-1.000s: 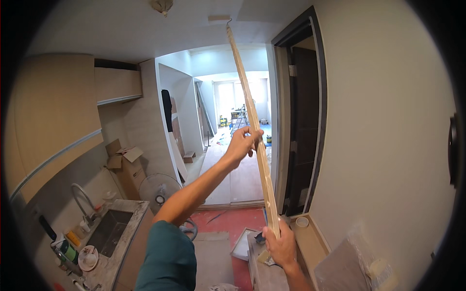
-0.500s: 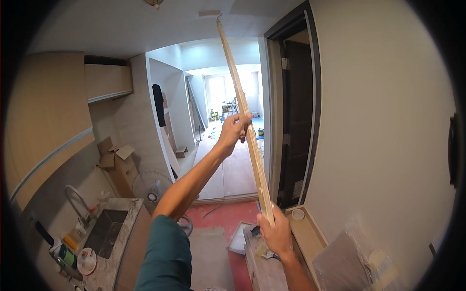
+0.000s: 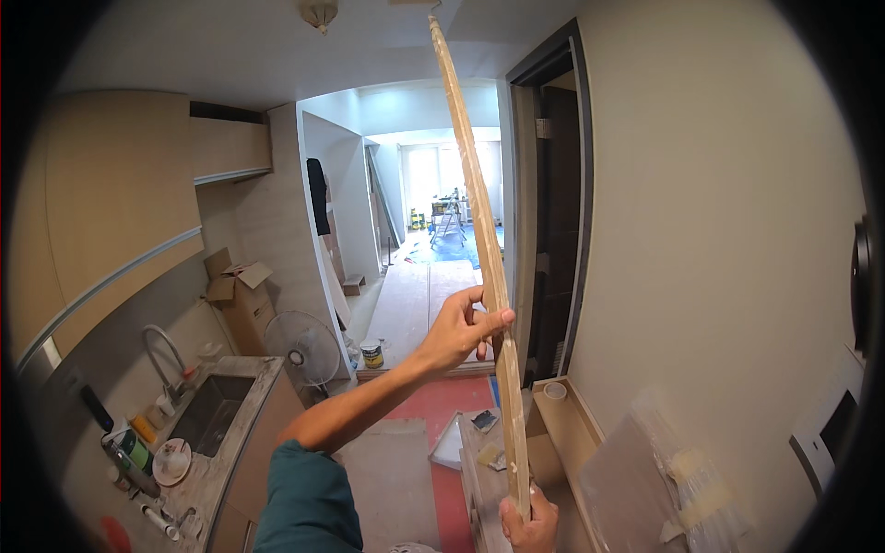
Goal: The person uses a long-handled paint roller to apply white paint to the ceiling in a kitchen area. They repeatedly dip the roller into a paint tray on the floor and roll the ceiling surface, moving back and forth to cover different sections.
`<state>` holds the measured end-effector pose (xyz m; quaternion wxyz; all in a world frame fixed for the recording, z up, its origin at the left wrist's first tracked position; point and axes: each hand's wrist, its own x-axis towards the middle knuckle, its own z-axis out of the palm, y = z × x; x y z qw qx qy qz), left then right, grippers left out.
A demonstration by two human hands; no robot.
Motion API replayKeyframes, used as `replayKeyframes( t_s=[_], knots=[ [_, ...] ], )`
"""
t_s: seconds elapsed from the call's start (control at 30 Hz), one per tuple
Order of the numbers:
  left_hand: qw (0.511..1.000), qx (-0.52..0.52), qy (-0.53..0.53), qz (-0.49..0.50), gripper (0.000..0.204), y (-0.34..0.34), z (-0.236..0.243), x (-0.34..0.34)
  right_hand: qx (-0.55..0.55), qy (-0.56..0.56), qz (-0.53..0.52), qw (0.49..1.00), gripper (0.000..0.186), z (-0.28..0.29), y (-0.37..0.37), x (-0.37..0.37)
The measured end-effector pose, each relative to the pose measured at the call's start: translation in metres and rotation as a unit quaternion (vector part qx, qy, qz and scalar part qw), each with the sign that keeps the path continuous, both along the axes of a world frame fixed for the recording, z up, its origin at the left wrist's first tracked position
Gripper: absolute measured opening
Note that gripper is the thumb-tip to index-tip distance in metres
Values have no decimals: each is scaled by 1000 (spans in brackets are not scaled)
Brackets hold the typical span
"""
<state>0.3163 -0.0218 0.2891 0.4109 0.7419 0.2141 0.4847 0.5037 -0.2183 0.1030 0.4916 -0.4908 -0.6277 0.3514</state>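
Wooden pole (image 3: 476, 184) gripped two-handed. Left hand (image 3: 458, 330) curled around mid-length, thumb across front, fingers bent behind; forearm slants up from lower left, teal sleeve (image 3: 309, 502) at elbow. Right hand (image 3: 530, 525) wrapped snugly around bottom end, low, near view's lower edge. Pole tilted, top leaning left, up toward ceiling (image 3: 203, 51); paint roller (image 3: 412, 2) at tip, cut by upper edge, ceiling contact can't tell. White tray (image 3: 449, 446) left of right hand, paintbrush (image 3: 492, 458) nearer. Farther left: fan (image 3: 304, 350), sink (image 3: 214, 415).
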Motion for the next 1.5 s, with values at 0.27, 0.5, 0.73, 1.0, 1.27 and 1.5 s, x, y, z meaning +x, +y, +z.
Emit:
replayKeyframes(
  t_s=[0.27, 0.5, 0.73, 1.0, 1.27, 1.5],
  knots=[
    [1000, 5, -4, -4, 32, -112, -19, 29, 101, -46, -97, 989, 40, -88, -92, 26],
    [999, -16, 22, -44, 33, -158, -37, 49, 190, -39, -158, 968, 39, -127, -136, 40],
    [996, -14, 21, -86, 45, -180, -51, 58, 257, -175, -123, 942, 38, -164, -145, 60],
    [997, -22, 7, -68, 40, -155, -58, 54, -7, -29, 13, 999, 37, -99, -142, 61],
    [1000, 1, 24, -15, 34, -112, -37, 43, 210, -85, -60, 972, 36, -152, -70, 46],
    [997, -12, 19, -78, 43, -153, -51, 59, 159, -98, -65, 980, 31, -177, -109, 63]
  ],
)
